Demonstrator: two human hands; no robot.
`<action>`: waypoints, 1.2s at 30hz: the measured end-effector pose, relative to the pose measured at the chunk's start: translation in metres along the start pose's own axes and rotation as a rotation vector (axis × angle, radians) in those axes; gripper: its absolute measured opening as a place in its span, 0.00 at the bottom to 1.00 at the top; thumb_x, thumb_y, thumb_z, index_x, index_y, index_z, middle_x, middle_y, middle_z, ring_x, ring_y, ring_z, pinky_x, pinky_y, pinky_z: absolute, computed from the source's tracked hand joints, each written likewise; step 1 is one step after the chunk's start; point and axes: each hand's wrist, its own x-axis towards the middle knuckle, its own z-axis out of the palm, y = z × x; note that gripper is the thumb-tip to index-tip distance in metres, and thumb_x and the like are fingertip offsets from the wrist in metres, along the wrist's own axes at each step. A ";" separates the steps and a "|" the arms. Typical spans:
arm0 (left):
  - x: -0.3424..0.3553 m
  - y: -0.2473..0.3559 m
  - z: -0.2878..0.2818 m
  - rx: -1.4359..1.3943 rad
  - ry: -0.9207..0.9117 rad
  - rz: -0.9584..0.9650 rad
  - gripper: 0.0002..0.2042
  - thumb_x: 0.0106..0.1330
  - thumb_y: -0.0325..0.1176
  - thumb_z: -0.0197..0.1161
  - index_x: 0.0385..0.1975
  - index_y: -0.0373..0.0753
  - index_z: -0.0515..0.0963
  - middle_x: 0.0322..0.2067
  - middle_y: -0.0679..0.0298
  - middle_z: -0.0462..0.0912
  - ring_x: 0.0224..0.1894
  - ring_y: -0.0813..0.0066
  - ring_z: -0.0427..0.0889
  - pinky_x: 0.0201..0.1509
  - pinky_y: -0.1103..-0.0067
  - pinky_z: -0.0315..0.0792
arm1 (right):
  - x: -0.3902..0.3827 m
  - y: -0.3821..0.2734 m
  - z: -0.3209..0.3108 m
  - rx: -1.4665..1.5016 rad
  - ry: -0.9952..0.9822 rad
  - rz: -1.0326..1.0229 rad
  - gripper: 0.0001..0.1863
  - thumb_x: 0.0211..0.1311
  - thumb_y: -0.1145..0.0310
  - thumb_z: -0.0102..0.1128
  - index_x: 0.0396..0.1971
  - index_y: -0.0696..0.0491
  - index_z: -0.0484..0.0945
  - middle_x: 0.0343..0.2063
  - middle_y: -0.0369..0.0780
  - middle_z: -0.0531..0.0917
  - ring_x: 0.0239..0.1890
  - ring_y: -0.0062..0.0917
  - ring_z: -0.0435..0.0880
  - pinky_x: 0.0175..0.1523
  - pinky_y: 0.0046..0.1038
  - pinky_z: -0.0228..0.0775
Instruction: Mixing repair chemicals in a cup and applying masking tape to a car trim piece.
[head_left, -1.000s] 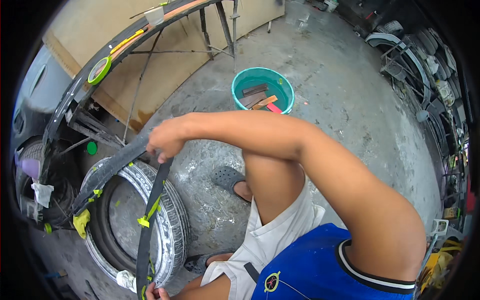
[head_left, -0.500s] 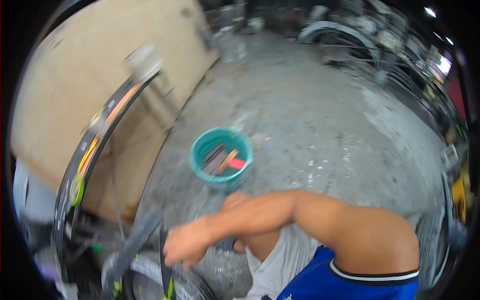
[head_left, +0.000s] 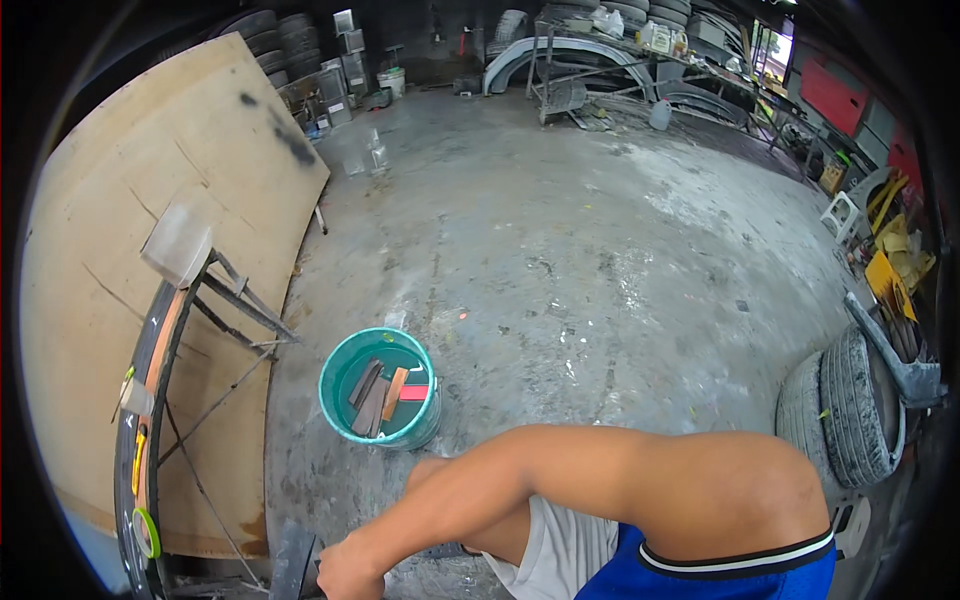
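Observation:
My right arm reaches across the lower part of the view to the left. At its end my right hand [head_left: 347,572] is closed, with its fingers curled against a thin dark strip [head_left: 312,566], most of which lies past the lower edge. Beside that, a wider dark grey piece [head_left: 291,556] shows in part. My left hand is out of view. Ahead of the right hand stands a teal bucket [head_left: 428,430] with water. Inside it are dark flat blocks [head_left: 368,402], a tan wooden block [head_left: 395,394] and a red piece [head_left: 413,392].
A large tan panel [head_left: 120,230] leans at left. Before it, a metal stand [head_left: 225,285] bears a curved black part [head_left: 128,480] with a whitish tub [head_left: 178,250], a yellow cutter [head_left: 138,460] and a green tape roll [head_left: 146,532]. Tyres [head_left: 850,400] stand at right; a cluttered rack [head_left: 600,45] is at the back.
The view has swung up and left, sharpening and showing more of the floor and back wall. The bucket sits lower in view; my right hand has dropped toward the lower edge.

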 end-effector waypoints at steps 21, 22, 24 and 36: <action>0.015 -0.052 0.008 0.325 0.090 0.212 0.22 0.70 0.44 0.59 0.49 0.27 0.79 0.43 0.39 0.83 0.45 0.37 0.80 0.53 0.58 0.73 | 0.007 -0.004 -0.006 -0.010 -0.135 -0.014 0.20 0.49 0.51 0.71 0.37 0.50 0.89 0.38 0.43 0.89 0.44 0.41 0.87 0.48 0.43 0.79; 0.015 -0.057 0.008 0.324 0.084 0.209 0.22 0.70 0.44 0.59 0.49 0.27 0.79 0.44 0.38 0.83 0.45 0.37 0.80 0.53 0.58 0.73 | 0.008 -0.005 -0.006 -0.011 -0.147 -0.012 0.20 0.49 0.51 0.71 0.37 0.51 0.89 0.39 0.43 0.88 0.44 0.41 0.87 0.49 0.43 0.79; 0.017 -0.073 0.009 0.330 0.070 0.207 0.22 0.71 0.44 0.58 0.49 0.27 0.79 0.44 0.38 0.82 0.45 0.36 0.80 0.53 0.58 0.73 | 0.010 -0.006 -0.007 -0.007 -0.155 -0.019 0.21 0.49 0.51 0.71 0.37 0.51 0.88 0.39 0.43 0.88 0.44 0.41 0.87 0.49 0.43 0.79; 0.042 -0.151 0.014 0.251 0.283 0.267 0.20 0.74 0.37 0.52 0.51 0.24 0.78 0.48 0.37 0.81 0.52 0.37 0.78 0.59 0.61 0.71 | 0.008 0.001 -0.017 0.085 0.186 -0.085 0.19 0.52 0.57 0.69 0.42 0.51 0.84 0.43 0.45 0.83 0.52 0.40 0.80 0.54 0.44 0.73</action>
